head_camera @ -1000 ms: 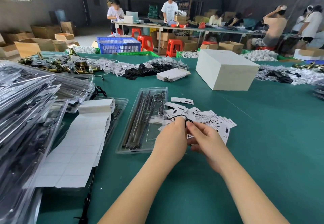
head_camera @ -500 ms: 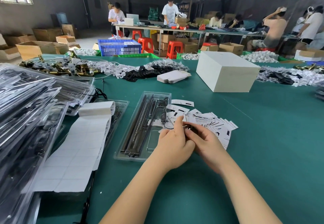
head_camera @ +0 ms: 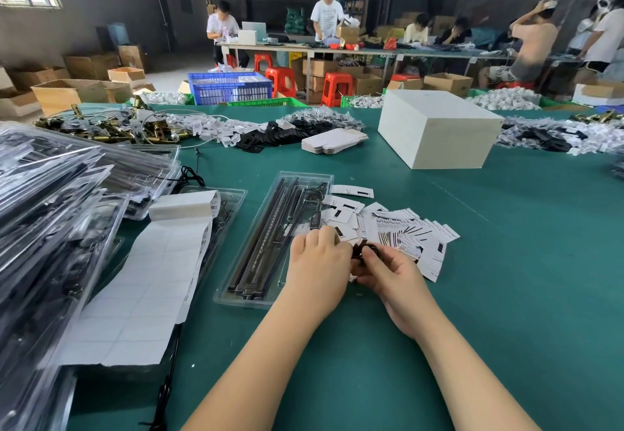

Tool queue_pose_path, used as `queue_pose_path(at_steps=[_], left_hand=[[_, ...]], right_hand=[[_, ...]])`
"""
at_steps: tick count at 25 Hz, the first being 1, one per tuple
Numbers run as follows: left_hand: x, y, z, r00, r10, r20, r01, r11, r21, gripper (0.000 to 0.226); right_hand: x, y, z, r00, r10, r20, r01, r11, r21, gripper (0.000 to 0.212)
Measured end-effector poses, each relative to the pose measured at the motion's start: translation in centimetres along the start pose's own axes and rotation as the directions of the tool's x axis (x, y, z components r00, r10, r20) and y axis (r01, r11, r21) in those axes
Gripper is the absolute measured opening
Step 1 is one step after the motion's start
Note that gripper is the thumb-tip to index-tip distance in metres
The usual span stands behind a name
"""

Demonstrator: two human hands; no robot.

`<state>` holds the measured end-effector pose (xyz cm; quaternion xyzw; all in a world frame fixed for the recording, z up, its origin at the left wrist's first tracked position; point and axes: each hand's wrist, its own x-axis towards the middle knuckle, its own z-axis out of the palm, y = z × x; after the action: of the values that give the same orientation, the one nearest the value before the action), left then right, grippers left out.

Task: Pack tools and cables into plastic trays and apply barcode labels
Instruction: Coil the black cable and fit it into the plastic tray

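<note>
Item: coiled black cable [head_camera: 366, 251], pinched between left hand [head_camera: 319, 258] and right hand [head_camera: 388, 267], fingers of both curled round it, just above the desk [head_camera: 506, 278]. Location: near right of the open clear plastic tray [head_camera: 270, 245], against the near edge of the loose barcode cards [head_camera: 405, 231]. Tray holds long black rods. Handling, as judged: keep the loops tight and flat, then seat the bundle in the tray's free right compartment. Far left: label roll [head_camera: 162, 262].

Green tabletop [head_camera: 506, 278]: clear tray [head_camera: 270, 245] mid-table, label sheet [head_camera: 141, 295] and stacked trays [head_camera: 50, 211] at left edge, white box [head_camera: 439, 130] toward far edge.
</note>
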<state>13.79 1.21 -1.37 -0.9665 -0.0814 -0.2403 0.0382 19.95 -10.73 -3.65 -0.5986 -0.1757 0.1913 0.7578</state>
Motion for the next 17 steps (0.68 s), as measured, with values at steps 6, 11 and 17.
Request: queue_pose_path(at_steps=[6, 11, 17], left_hand=[[0.0, -0.1, 1.2, 0.99, 0.021, 0.137, -0.012, 0.998, -0.069, 0.02], [0.2, -0.1, 0.8, 0.982, 0.004, 0.19, 0.021, 0.991, -0.13, 0.025], [0.2, -3.2, -3.5, 0.815, -0.13, 0.565, 0.274, 0.945, -0.178, 0.1]], right_hand=[[-0.3, -0.2, -0.2, 0.991, -0.133, -0.012, 0.13, 0.978, -0.165, 0.026], [0.2, 0.0, -0.4, 0.989, -0.13, -0.063, 0.116, 0.974, -0.193, 0.003], [0.5, 0.5, -0.5, 0.977, -0.088, -0.195, 0.076, 0.995, -0.069, 0.004]])
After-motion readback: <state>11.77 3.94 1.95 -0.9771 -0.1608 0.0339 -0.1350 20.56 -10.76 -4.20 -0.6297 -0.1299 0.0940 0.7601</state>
